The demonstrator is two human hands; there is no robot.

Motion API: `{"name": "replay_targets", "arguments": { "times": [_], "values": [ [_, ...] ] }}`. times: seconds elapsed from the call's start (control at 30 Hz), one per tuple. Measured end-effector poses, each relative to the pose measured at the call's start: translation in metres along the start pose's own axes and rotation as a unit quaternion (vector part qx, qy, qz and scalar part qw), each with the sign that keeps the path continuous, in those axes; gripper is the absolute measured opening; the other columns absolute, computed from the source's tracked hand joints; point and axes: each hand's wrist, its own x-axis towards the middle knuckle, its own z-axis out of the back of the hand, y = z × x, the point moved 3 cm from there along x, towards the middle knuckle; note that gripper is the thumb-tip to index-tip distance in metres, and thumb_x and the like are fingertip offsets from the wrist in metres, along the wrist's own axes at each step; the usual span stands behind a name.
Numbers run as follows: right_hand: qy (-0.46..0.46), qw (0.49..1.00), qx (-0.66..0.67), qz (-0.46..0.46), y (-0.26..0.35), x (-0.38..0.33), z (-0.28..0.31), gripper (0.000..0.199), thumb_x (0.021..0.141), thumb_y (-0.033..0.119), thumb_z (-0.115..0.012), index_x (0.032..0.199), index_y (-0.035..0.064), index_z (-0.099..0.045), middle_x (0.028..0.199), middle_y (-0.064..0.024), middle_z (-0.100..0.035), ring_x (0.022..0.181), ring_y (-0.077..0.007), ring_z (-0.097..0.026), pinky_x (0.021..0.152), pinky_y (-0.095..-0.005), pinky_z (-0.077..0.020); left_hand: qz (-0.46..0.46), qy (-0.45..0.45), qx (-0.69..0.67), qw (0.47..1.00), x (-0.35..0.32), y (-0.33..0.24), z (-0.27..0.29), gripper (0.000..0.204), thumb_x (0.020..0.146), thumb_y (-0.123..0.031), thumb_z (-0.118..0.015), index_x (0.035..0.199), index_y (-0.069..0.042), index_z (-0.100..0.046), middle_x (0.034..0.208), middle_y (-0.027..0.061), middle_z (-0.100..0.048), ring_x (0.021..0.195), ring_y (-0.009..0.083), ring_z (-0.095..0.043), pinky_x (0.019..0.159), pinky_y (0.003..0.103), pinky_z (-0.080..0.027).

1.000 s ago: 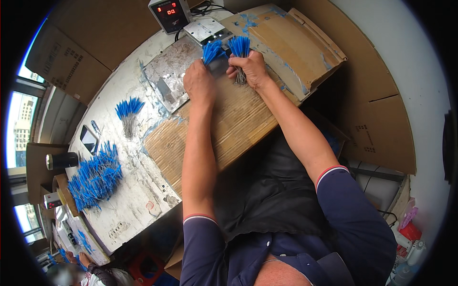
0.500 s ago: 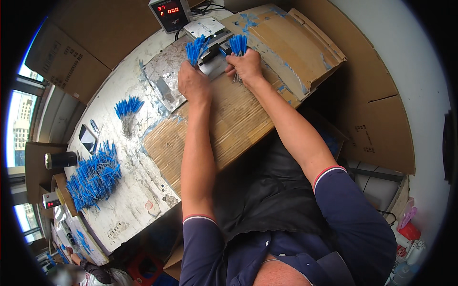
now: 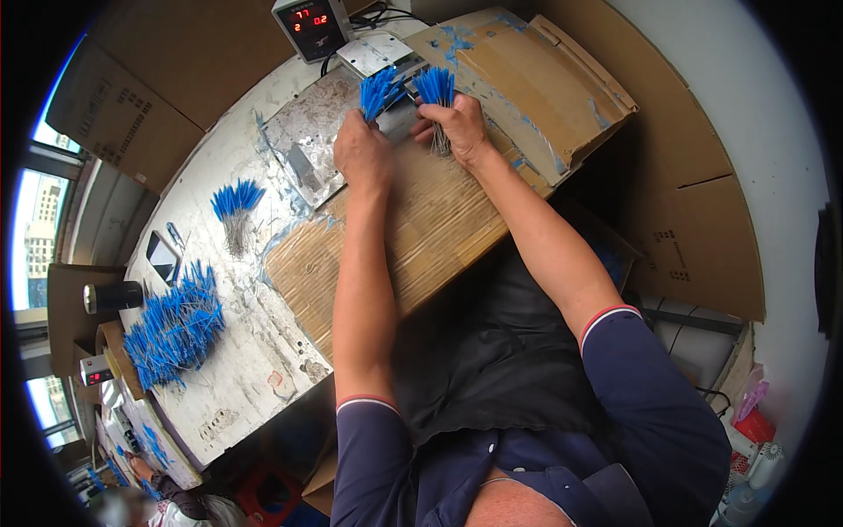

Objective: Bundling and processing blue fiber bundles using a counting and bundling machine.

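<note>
My left hand [image 3: 361, 151] is closed around a bundle of thin blue-topped pieces [image 3: 379, 90], their blue ends fanned upward. Most of that bundle's lower part is hidden by the fingers. To its right, my right hand [image 3: 460, 126] grips a second bundle of blue-topped pieces [image 3: 435, 85], with thin silvery wire-like ends showing below the fingers. Both hands are held above the near side of a small metal device [image 3: 376, 53], which the bundles partly cover. Beneath the hands lies a worn brown cardboard sheet [image 3: 399, 233].
A display box [image 3: 311, 26] with red digits stands at the back. At left lie a small bunch [image 3: 234, 211] and a large heap [image 3: 176, 325] of blue-topped pieces, a phone [image 3: 162, 256] and a dark cylinder [image 3: 112, 297]. A taped cardboard box [image 3: 536, 83] sits at right. Another person [image 3: 167, 492] is at lower left.
My left hand with its bundle has moved slightly right, toward the other bundle. My right hand has shifted a little downward, and more wire ends show under it. The display's red digits have changed.
</note>
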Motion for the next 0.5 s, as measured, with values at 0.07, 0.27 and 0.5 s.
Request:
{"name": "replay_targets", "arguments": {
  "times": [0.07,0.27,0.5],
  "values": [
    [-0.002,1.000,0.001,0.016,-0.0028,0.0008,0.0011,0.021,0.083,0.010,-0.071,0.097,-0.0029,-0.064,0.082,-0.0108,-0.067,0.064,-0.0195,-0.069,0.052,-0.0302,-0.0579,-0.006,-0.003,-0.001,1.000,-0.0003,-0.0001,0.0002,0.015,0.093,-0.015,-0.061,0.100,-0.002,-0.060,0.086,0.0223,-0.068,0.082,0.0422,-0.066,0.073,0.051,-0.049],
    [-0.027,0.999,0.015,0.013,-0.0063,0.0044,0.0044,0.020,0.083,0.004,-0.075,0.097,-0.0012,-0.061,0.080,-0.0109,-0.067,0.062,-0.0184,-0.069,0.052,-0.0291,-0.0586,-0.006,0.000,0.000,1.000,0.0001,-0.0017,0.0006,0.014,0.094,-0.015,-0.061,0.099,-0.002,-0.060,0.085,0.0217,-0.068,0.082,0.0418,-0.066,0.073,0.051,-0.049],
    [0.010,0.998,0.036,-0.042,0.0015,0.0060,0.0040,0.021,0.081,0.001,-0.075,0.094,0.0012,-0.059,0.074,-0.0098,-0.066,0.059,-0.0194,-0.069,0.049,-0.0304,-0.0596,-0.065,-0.013,0.005,0.998,-0.0008,-0.0032,0.0019,0.013,0.088,-0.011,-0.062,0.099,-0.004,-0.062,0.090,0.0205,-0.067,0.088,0.0390,-0.066,0.077,0.049,-0.050]
  ]
}}
